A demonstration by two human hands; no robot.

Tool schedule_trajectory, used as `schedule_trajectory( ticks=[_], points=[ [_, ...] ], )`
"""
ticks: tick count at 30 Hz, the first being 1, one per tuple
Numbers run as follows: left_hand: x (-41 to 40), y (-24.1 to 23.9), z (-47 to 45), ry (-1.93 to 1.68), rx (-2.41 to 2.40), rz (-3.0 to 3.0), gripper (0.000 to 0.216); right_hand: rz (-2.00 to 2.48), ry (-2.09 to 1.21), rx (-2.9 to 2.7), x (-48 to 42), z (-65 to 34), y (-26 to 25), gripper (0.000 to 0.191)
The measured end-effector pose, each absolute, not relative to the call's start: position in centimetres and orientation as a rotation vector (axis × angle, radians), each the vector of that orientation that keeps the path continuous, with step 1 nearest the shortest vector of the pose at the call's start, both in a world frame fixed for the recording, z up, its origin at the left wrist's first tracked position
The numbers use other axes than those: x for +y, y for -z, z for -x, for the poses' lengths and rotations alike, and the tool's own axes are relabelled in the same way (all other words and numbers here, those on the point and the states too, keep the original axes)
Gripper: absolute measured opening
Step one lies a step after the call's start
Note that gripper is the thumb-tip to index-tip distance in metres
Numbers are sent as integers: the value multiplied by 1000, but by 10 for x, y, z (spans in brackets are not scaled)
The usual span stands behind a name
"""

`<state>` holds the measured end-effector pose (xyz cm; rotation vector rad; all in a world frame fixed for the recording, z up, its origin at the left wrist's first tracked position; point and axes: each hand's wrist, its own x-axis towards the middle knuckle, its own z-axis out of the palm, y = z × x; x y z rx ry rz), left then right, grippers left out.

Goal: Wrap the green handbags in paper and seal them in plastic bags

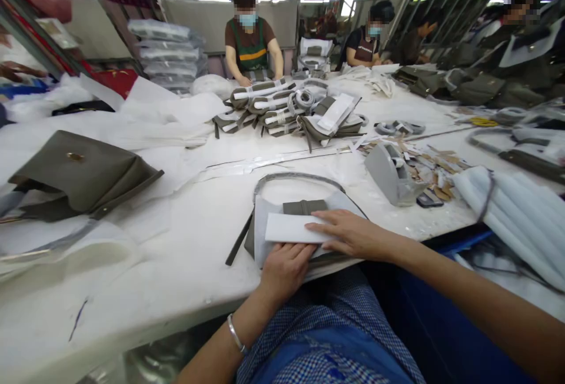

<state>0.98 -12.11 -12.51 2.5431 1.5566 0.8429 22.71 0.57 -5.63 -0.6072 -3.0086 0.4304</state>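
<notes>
Right now the olive-grey bag (304,207) is lying at the near edge of the white table (185,242), straight in front of me, and most of it is hiding under a white wrapping sheet (263,219), so I am only seeing a folded grey band at its top. A white card strip (286,228) is lying across the wrapping. The right hand (348,234) is resting open and flat, fingers stretched along the strip and pressing it down. The left hand (286,270) is sitting palm down on the near side of the wrapping, fingers slightly bent and closing round nothing that I can see. It is covering the bag's lower edge, which is also running off the table lip, so I cannot tell where the bag is ending. A thin handle strap (300,176) is arching over the far side, and a dark strip (239,240) is poking out at the left. To the left the tabletop is lying bare up to a bigger grey bag (83,175). A grey tape dispenser (391,175) is standing near on the right, with white foam rolls (516,213) crowding the corner beyond it. Farther off a heap of wrapped bags (286,107) is blocking the middle, with a person (250,42) working behind it.
</notes>
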Motion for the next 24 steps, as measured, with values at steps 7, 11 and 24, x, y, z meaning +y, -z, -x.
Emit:
schedule_trajectory(
  ticks=[7,11,24],
  points=[
    [-122,125,-9,-849,1547,-2536,43,578,-368,-2894,6,-220,44,51],
    [-123,124,-10,-816,1561,-2500,46,577,-286,-2978,-4,-221,71,48],
    [-126,128,-10,-774,1587,-2535,48,476,-270,-2944,-4,-232,98,53]
  ],
)
